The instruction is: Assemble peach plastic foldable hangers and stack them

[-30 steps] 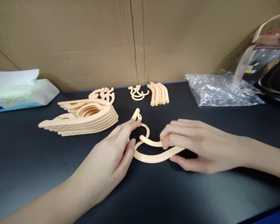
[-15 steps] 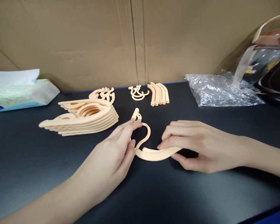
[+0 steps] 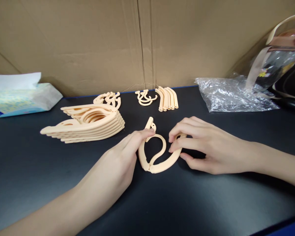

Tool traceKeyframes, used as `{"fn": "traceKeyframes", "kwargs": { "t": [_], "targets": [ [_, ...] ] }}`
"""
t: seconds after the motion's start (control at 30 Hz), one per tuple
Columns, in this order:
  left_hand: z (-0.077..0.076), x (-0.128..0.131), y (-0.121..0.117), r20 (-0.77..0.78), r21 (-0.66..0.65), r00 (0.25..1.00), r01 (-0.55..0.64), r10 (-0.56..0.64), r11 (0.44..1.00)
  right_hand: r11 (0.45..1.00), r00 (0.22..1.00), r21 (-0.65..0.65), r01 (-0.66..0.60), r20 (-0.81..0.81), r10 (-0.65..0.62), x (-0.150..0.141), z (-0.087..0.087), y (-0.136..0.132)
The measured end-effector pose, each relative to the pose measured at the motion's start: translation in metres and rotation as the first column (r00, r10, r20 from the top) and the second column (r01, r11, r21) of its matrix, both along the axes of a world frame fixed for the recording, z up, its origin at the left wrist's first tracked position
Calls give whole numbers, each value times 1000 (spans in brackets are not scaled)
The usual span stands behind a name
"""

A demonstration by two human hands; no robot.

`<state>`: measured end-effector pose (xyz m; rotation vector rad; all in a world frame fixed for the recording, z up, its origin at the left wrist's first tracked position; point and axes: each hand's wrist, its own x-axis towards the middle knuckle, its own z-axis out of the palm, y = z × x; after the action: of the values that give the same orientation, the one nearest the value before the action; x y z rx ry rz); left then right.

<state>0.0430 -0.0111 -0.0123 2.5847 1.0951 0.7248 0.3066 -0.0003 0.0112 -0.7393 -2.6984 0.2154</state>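
Note:
A cream plastic folding hanger [image 3: 165,165] lies on the dark tabletop between my hands, its two arms meeting at a joint near me and its hook curling between them. My left hand [image 3: 120,160] grips the left arm, fingers across its upper part and the thumb hidden. With fingers and thumb pinched around the right arm, my right hand [image 3: 199,146] holds that side, covering part of its end. A stack of folded hangers [image 3: 100,127] sits beyond my left hand.
Loose hooks [image 3: 109,98], more hooks [image 3: 145,98] and several curved arm pieces [image 3: 167,99] lie along the back by a cardboard wall [image 3: 88,42]. At left is a tissue pack [image 3: 27,98]; at right, a clear plastic bag [image 3: 226,95] and a bottle [image 3: 277,62].
The hanger's right arm has swung upward, away from me, so the two arms fold closer around the hook. My right hand has moved up with it; the left has shifted slightly right.

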Motion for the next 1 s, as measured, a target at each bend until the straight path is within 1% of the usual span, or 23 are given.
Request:
{"fn": "traceKeyframes", "kwargs": {
  "t": [0.1, 0.2, 0.37, 0.63, 0.77, 0.87, 1.0],
  "targets": [
    [-1, 3, 2, 6, 58, 1000, 6, -6, 998, 999, 999, 38, 19, 27, -20, 1, -1, 2],
    [-1, 4, 2, 6, 77, 1000, 8, -8, 997, 999, 999, 46, 21, 37, -23, 2, -2, 3],
    [-1, 2, 1, -7, 75, 1000, 5, -4, 997, 997, 998, 54, 49, 32, -51, 1, -2, 4],
    [-1, 2, 4, -33, 81, 999, -15, 18, 997, 989, 995, 107, 101, -10, -101, 2, -1, 6],
    [-1, 1, 2, -43, 39, 999, 9, -7, 999, 981, 990, 145, 131, 41, -138, 4, -3, 9],
    [0, 1, 0, -61, 35, 998, 14, -12, 999, 979, 989, 161, 125, 63, -137, 4, -4, 10],
    [0, 1, -1, -78, 38, 997, -2, 5, 999, 983, 992, 149, 104, 60, -114, 3, -5, 10]
  ]
}}
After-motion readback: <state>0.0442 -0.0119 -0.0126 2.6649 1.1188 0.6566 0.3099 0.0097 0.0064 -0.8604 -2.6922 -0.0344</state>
